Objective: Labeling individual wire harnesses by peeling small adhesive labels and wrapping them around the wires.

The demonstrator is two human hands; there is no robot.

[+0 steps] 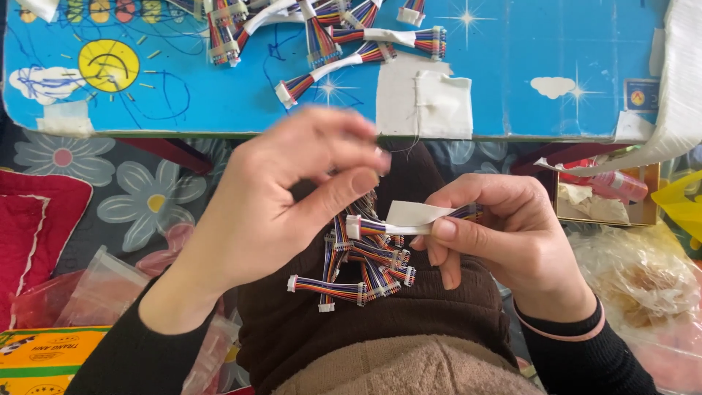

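Note:
My right hand [504, 234] grips a short multicoloured ribbon cable [373, 227] with white connectors, partly wrapped in white tape [413, 213]. My left hand [285, 190] hovers just left of it, thumb and fingers pinched together and blurred; I cannot tell whether it holds a tape end. Below both hands, a pile of similar loose cables [362, 274] lies on my lap on dark brown cloth [431, 314].
A blue child's table [512, 80] with sun and cloud pictures stands ahead, carrying taped cable bundles [336, 36] and white tape strips [424, 102]. Clear plastic bags [95, 292] lie at the left, a crinkled bag [636, 278] and a small box [607, 194] at the right.

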